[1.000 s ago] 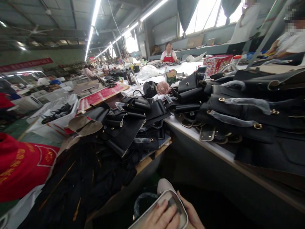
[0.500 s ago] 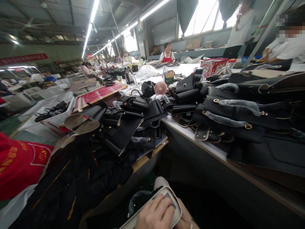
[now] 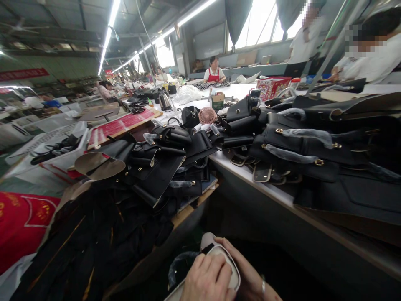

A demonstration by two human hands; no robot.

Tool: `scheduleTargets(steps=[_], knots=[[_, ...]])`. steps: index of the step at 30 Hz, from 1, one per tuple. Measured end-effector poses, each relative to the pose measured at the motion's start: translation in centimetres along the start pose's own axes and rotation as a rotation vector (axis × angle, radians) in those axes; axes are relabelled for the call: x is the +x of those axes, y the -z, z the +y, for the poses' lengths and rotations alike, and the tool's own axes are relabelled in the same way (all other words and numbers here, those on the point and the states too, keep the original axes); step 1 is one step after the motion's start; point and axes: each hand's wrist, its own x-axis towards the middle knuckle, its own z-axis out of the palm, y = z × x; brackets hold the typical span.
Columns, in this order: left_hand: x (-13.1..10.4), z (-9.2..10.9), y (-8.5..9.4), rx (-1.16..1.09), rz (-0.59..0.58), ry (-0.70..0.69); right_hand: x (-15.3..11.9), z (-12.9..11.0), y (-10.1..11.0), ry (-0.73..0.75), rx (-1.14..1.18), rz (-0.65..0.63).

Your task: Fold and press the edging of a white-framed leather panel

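Bottom edge of view, below the table [image 3: 282, 196]: a pale oval bag base [image 3: 230, 261] with a raised stitched rim is held low, near the lap.
Left hand [image 3: 208, 280] lies flat on the inner face, fingers together and pressed down, not pinching.
Right hand [image 3: 250, 271] cups the far rim from beneath, fingers curled round the edge; a ring is seen on one finger.
A clear wrapped strap [image 3: 180, 265] hangs just beside the piece on the left.
Judgement: the piece is best kept pinned between both palms, with pressure spread evenly so the rim is not bent; the strap should be kept out from under the pressing hand.
Black handbags [image 3: 300, 146] are heaped on the table, well apart from the hands.
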Motion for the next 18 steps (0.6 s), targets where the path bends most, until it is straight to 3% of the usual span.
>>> scheduleTargets(steps=[3,10,14,18], knots=[[-0.6,-0.2,-0.3,-0.006,-0.054,0.005,-1.1,-0.6,-0.3,-0.093,0.073,-0.065],[-0.2,-0.2,-0.3,0.003,0.103,0.010,-1.8,-0.5,-0.2,-0.095,0.205,-0.165],[-0.4,-0.5,-0.2,0.017,0.057,-0.017,-2.1,-0.9,-0.4,-0.097,0.157,-0.135],[-0.8,-1.1,0.0,0.039,0.047,-0.099,-2.4,-2.0,-0.9,-0.013,-0.036,-0.182]])
